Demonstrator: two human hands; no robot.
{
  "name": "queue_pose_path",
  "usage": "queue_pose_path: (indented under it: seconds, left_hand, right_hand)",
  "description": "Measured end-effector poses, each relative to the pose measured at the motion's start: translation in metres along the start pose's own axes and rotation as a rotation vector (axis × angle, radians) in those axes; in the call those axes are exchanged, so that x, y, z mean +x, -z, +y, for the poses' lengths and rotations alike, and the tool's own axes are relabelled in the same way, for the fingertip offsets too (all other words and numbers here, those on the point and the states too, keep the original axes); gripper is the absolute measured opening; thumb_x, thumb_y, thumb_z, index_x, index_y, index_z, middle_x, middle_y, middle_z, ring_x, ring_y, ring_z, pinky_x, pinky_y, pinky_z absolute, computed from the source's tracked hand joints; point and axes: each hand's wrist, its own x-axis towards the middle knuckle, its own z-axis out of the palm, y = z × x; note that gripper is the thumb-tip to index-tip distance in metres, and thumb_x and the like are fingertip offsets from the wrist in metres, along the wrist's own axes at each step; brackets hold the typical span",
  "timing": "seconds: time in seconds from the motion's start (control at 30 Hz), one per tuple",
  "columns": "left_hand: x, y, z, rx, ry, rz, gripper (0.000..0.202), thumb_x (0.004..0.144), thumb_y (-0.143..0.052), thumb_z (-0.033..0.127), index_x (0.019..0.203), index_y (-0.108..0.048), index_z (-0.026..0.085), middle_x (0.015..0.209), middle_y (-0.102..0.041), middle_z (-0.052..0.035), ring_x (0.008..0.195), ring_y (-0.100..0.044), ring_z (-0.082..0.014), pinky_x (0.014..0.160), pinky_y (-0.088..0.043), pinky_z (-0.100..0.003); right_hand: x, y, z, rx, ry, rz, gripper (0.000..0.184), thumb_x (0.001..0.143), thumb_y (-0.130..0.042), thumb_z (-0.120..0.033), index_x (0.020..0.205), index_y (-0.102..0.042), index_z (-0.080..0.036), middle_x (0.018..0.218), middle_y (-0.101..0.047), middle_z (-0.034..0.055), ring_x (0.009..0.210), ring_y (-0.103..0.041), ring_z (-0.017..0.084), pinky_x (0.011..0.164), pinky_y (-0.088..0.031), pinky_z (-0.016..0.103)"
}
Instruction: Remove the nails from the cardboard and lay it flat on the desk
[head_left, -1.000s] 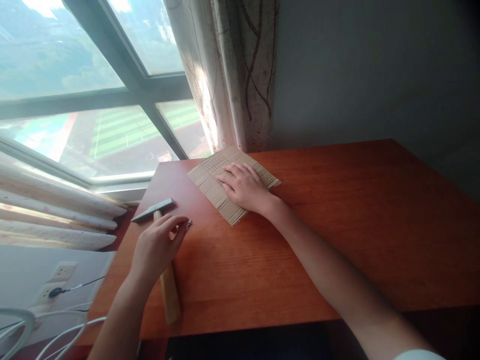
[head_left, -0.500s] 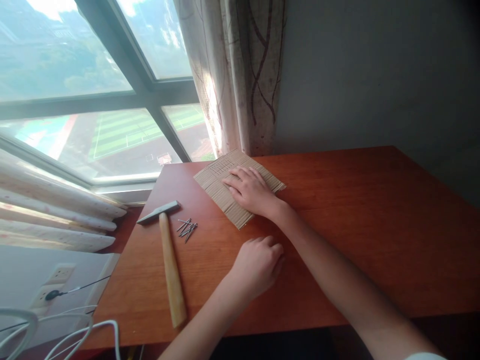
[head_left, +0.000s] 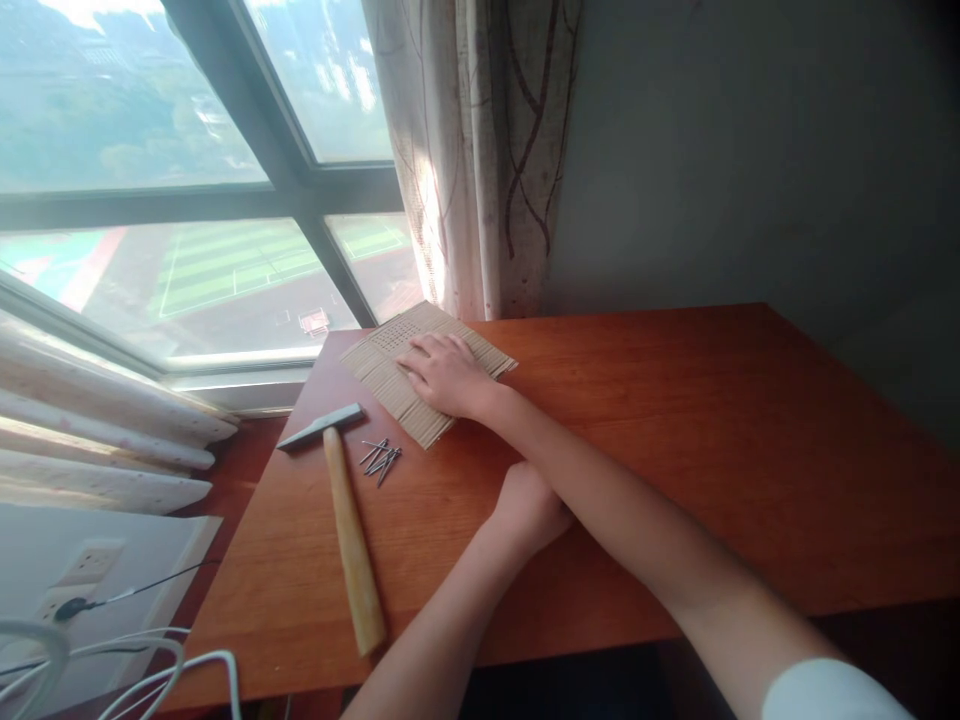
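Cardboard (head_left: 401,397) was covered by spread right hand (head_left: 446,375) near counter (head_left: 712,400)'s far-left corner; left hand (head_left: 526,505) part-hidden, grip couldn't be told; nails (head_left: 388,468) could get scattered if cardboard was dragged.

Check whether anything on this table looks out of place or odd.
The cardboard lies askew under the right hand, its far corner apparently poking past the back edge of the table; the nails lie loosely crossed.

We saw that the tabletop (head_left: 675,410) was reddish brown with fine grain. The cardboard (head_left: 390,378) was tan, with parallel lines and a grid of dark dots. The hammer (head_left: 345,510) had grey head and yellowish handle. The nails (head_left: 389,468) were silvery grey, the sleeve (head_left: 825,690) white.
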Motion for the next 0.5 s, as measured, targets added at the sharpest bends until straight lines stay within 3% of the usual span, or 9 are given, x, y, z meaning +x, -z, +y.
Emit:
queue_pose_path:
  seconds: [0.17, 0.5]
  left_hand:
    - [-0.002, 0.005, 0.008, -0.188, 0.032, 0.065, 0.017, 0.093, -0.052, 0.028, 0.086, -0.065, 0.019, 0.085, -0.069, -0.0075, 0.079, -0.061, -0.0223, 0.064, -0.047, -0.030]
    - [-0.002, 0.005, 0.011, -0.341, 0.100, 0.103, 0.021, 0.093, -0.052, 0.033, 0.088, -0.067, 0.019, 0.083, -0.069, -0.0063, 0.082, -0.060, -0.0229, 0.063, -0.046, -0.028]
  right_hand:
    - [0.008, -0.004, -0.005, -0.029, 0.012, -0.013, 0.038, 0.099, -0.046, -0.029, 0.133, -0.061, -0.023, 0.147, -0.050, 0.0130, 0.135, -0.042, 0.028, 0.113, -0.032, 0.051]
    - [0.014, 0.001, -0.015, -0.073, 0.018, -0.037, 0.035, 0.098, -0.048, -0.028, 0.127, -0.064, -0.021, 0.139, -0.055, 0.0150, 0.128, -0.047, 0.030, 0.108, -0.037, 0.053]
